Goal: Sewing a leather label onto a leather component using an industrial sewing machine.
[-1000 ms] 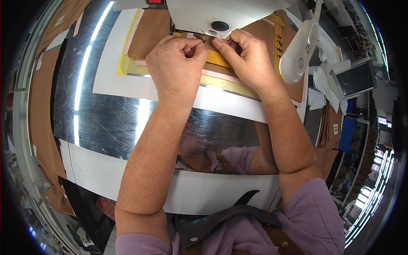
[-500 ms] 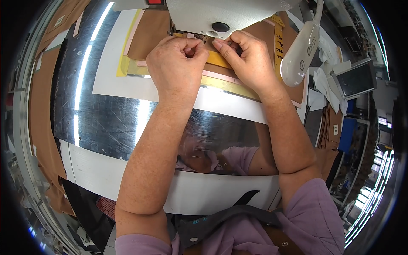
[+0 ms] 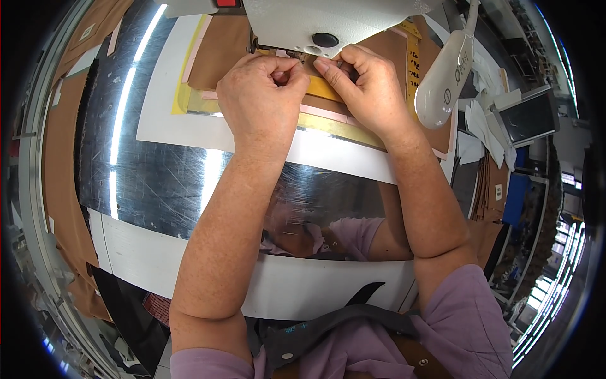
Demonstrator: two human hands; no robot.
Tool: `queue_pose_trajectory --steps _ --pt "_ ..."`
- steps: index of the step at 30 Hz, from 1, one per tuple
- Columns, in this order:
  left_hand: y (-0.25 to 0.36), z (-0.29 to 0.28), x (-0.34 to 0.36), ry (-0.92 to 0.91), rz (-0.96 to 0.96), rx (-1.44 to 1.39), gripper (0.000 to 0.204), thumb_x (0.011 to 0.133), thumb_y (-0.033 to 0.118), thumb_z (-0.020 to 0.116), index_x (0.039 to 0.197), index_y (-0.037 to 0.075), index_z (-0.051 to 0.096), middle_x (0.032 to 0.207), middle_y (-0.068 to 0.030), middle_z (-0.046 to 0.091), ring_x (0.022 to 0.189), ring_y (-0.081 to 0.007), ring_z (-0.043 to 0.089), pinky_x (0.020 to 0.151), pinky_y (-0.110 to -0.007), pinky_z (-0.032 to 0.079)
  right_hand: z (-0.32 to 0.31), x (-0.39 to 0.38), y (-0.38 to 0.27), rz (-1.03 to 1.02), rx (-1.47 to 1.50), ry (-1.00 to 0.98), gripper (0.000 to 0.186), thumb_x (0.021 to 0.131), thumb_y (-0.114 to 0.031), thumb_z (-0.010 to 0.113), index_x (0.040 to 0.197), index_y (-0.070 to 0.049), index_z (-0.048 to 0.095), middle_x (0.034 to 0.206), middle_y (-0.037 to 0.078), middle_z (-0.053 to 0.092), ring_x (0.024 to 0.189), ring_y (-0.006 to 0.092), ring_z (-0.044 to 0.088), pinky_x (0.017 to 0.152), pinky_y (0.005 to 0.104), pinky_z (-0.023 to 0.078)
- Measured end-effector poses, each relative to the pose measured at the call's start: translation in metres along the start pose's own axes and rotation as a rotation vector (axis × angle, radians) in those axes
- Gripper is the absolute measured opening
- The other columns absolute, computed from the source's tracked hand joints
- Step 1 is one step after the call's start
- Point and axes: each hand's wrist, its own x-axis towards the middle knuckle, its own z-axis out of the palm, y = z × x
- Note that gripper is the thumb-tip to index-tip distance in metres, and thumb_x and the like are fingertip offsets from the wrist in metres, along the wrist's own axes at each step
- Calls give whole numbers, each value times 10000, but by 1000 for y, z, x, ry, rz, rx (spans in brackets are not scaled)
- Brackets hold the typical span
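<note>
Under the white head of a sewing machine (image 3: 290, 25), my two hands work close together at the needle area. My left hand (image 3: 262, 88) is closed, thumb and index finger pinched beside the small metal parts there. My right hand (image 3: 366, 82) faces it from the other side, also in a pinch. Whatever the fingertips hold is too small or hidden to make out. Below them lies a brown panel (image 3: 221, 54) in a yellow-edged template (image 3: 186, 95) with pink strips. A yellow bar (image 3: 323, 90) crosses the template between my hands.
A white sheet (image 3: 158, 120) lies beneath the template on a shiny metal plate (image 3: 151, 183). At the right hangs a white lamp-like arm (image 3: 442, 88), close to my right wrist. Beyond it are a dark-screened panel (image 3: 530, 117) and stacked brown pieces (image 3: 489, 189). Brown material (image 3: 63, 158) hangs at the left.
Both hands keep their pinched pose at the needle area with hardly any movement. The whole view has shifted very slightly.
</note>
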Motion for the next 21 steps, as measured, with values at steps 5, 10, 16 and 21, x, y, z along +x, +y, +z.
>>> queue_pose_trajectory --steps 5,10,16,21 --pt "1 0 0 -5 -26 -13 85 752 80 785 774 2 761 711 -75 687 614 -186 655 611 -319 524 -2 0 -2 34 -26 -17 192 944 -238 713 972 -50 739 885 62 718 766 164 651 732 306 541" --pt "1 -1 0 -7 -26 -24 87 760 86 781 772 3 759 705 -68 681 606 -179 641 605 -314 513 2 0 -1 -52 84 22 165 903 -183 771 930 -27 726 867 85 710 766 170 664 699 301 547" --pt "1 -1 0 -12 -38 -23 86 761 91 778 758 8 754 700 -69 677 601 -181 630 597 -320 503 4 4 -5 -5 101 35 180 874 -176 802 916 -19 724 829 88 716 756 179 678 692 309 563" --pt "0 1 0 -13 -23 -37 91 758 99 782 751 13 752 696 -67 673 598 -183 628 596 -326 501 6 5 -5 -65 52 71 184 866 -169 806 903 -8 724 822 93 720 754 183 683 689 312 564"
